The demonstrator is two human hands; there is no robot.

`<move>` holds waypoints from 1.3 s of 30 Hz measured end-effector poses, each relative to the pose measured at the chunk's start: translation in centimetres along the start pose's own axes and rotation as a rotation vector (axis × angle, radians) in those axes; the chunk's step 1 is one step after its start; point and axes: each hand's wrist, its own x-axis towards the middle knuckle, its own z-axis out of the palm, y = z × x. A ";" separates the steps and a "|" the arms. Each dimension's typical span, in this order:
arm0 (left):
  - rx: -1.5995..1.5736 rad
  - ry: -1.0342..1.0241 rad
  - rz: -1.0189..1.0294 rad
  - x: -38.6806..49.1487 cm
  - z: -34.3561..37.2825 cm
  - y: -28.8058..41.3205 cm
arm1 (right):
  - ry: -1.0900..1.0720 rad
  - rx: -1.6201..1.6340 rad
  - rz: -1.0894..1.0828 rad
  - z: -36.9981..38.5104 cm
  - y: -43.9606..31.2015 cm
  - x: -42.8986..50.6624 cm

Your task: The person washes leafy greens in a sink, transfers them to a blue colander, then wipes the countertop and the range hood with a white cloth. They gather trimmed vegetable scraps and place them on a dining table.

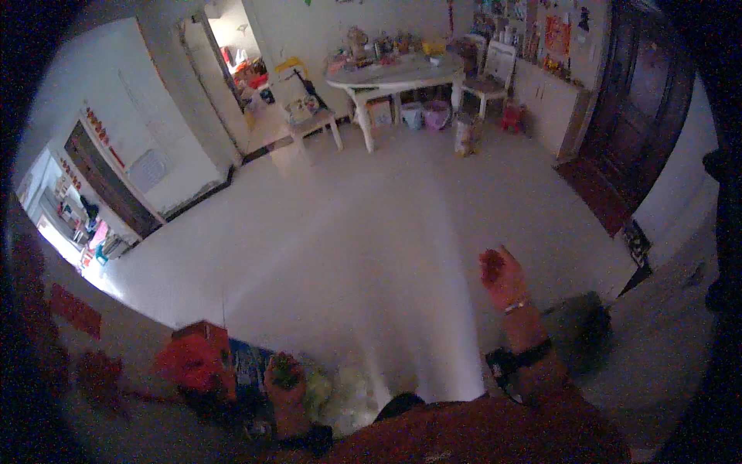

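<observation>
Low in the view, my left hand (287, 406) has its fingers curled around a small dark green thing (286, 371), too blurred to name. A red bag or wrapped bundle (191, 362) and a dark blue box or packet (248, 365) lie just left of that hand. On its other side is a pale, translucent plastic bag (345, 391) with something light green in it. My right hand (513, 287) is held out over the floor, palm up, cupping a small dark red thing (493, 267). A bracelet and a dark watch (504, 371) circle my right arm.
Pale glossy floor (348, 232) stretches ahead to a white table (394, 78) crowded with items. White chairs (493, 75), buckets (436, 113) and a small red stool (512, 116) stand around it. A dark door (637, 104) with a red mat (597, 194) is at right.
</observation>
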 end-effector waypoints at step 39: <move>0.194 0.070 -0.128 77.1 26.3 -19.3 | 0.169 0.114 -0.219 11.4 -19.5 61.8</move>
